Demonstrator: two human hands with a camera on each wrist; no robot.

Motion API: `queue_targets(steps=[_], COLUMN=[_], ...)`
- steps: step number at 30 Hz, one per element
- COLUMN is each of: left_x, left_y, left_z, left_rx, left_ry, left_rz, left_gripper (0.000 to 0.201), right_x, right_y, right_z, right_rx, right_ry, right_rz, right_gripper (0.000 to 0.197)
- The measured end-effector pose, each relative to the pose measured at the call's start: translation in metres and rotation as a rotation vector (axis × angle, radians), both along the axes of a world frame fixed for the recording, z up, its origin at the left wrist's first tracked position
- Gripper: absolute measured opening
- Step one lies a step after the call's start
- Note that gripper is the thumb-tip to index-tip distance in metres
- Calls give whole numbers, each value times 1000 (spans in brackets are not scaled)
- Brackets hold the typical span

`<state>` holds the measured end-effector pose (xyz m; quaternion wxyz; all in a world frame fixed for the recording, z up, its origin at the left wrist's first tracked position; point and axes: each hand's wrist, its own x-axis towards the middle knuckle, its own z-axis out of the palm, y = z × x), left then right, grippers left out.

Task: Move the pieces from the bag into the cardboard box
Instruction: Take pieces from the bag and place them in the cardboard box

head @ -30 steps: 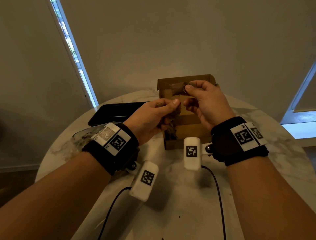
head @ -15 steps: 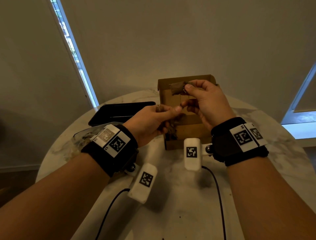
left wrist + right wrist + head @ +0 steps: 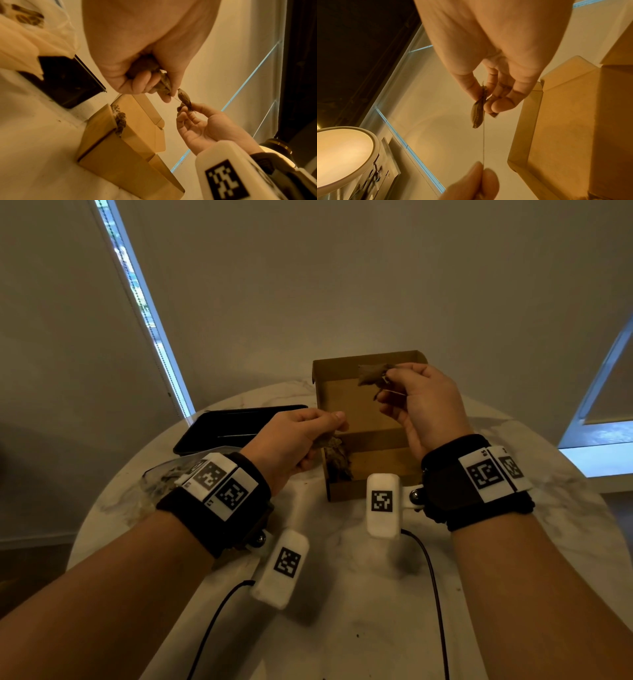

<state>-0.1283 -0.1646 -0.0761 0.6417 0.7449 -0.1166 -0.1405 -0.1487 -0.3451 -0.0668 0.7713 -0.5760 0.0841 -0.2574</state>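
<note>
- The right hand [image 3: 419,402] has its grip closed on a small brown piece [image 3: 371,374], pinched between thumb and fingertips above the far end of the cardboard box [image 3: 363,419], at about 12 o'clock from the wrists.
- The left hand [image 3: 294,440] has its grip curled round a clump of brown pieces [image 3: 327,442], held at the box's left wall, roughly 10 o'clock from the right wrist.
- A thin thread [image 3: 483,142] runs taut from the right hand's piece [image 3: 477,116] to the left hand's pinching fingertips [image 3: 476,174].
- Some pieces [image 3: 337,463] already lie in the near left corner of the box, which stands open on the bench [image 3: 342,594].
- The bag [image 3: 164,477] lies at 9 o'clock, partly hidden behind the left wrist, with brown pieces visible inside; a black tray [image 3: 219,429] sits beyond it.
- Step in hand, as I judge it: separating one piece from the clump over the box. The next move calls for freeing the thread, then letting the piece fall inside the walls.
- The head view shows no thread linking the two hands; both wrist views show it. Only the left wrist view shows the clump [image 3: 163,83] tucked in the palm.
</note>
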Motion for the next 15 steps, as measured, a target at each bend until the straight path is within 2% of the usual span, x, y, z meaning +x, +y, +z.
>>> queue_targets(steps=[4, 8, 13, 15], left_x=[2, 2, -2, -3], left_y=[1, 0, -1, -2], left_z=[-1, 3, 10, 13], left_rx=[-91, -239, -440, -461], left_ry=[-39, -81, -144, -144], left_rz=[118, 163, 97, 52], left_gripper=[24, 20, 29, 28], right_x=[0, 0, 0, -1], right_y=[-4, -3, -3, -3], right_z=[0, -1, -5, -6], right_rx=[27, -16, -219, -275], right_ry=[8, 70, 246, 298], right_rz=[-29, -37, 42, 80], right_gripper=[11, 8, 14, 19])
